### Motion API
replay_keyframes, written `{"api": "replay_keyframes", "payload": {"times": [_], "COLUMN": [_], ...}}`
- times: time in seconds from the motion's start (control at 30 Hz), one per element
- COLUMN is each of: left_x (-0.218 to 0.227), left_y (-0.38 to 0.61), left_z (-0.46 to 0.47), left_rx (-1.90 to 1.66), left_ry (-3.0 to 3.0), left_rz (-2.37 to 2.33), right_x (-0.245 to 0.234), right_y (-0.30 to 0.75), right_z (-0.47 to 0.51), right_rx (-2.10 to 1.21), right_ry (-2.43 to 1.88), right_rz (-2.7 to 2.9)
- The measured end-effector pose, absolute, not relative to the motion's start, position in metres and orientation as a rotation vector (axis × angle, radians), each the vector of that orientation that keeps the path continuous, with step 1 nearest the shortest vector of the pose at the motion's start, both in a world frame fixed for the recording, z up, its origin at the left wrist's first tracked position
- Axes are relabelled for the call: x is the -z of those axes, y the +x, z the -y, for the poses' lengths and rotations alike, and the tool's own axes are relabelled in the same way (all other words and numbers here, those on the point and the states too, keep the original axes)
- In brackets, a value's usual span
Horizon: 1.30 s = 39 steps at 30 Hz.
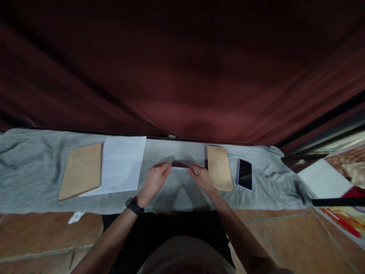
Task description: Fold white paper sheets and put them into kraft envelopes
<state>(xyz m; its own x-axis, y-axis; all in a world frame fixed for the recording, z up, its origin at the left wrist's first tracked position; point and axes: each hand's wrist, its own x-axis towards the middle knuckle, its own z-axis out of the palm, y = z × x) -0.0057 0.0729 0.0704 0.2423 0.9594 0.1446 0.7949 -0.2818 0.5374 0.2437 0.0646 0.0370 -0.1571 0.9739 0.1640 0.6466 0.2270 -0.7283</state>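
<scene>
My left hand (154, 180) and my right hand (201, 177) each pinch one end of a white folded sheet of paper (180, 168), held edge-on just above a grey cloth (34, 167). A black band sits on my left wrist. To the right of my right hand lies a narrow brown envelope (219, 168). To the left of my left hand lies a white sheet of paper (122, 163), with a larger brown envelope (81, 170) partly over its left edge.
A phone (245, 174) with a dark screen lies on the cloth, right of the narrow envelope. A dark red curtain (182, 68) hangs behind. Tiled floor (285, 236) lies below, with papers and a colourful print at the right.
</scene>
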Motion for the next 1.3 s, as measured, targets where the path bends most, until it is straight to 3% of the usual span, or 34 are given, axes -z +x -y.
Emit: {"api": "replay_keyframes", "payload": {"times": [0.17, 0.37, 0.57, 0.7, 1.07, 1.3], "left_x": [-0.065, -0.035, -0.032, -0.036, -0.019, -0.025], "left_y": [-0.011, 0.006, 0.019, 0.021, 0.014, 0.021], "left_z": [-0.092, -0.086, -0.082, -0.087, -0.060, -0.049], "left_rx": [-1.047, -0.946, -0.664, -0.580, -0.803, -0.767], "left_ry": [1.509, 1.492, 1.814, 1.873, 1.772, 1.755], "left_rz": [-1.593, -1.749, -1.945, -1.969, -1.839, -1.918], "right_x": [-0.038, -0.019, -0.026, -0.022, -0.011, -0.010], "right_y": [0.236, 0.220, 0.200, 0.177, 0.163, 0.166], "right_z": [-0.080, -0.072, -0.057, -0.053, -0.046, -0.042], "right_rx": [-0.792, -0.592, -0.085, -0.152, -0.185, -0.172], "right_ry": [-1.576, -1.853, -1.834, -1.678, -1.829, -1.846], "right_rz": [1.579, 1.584, 1.928, 2.144, 2.169, 2.131]}}
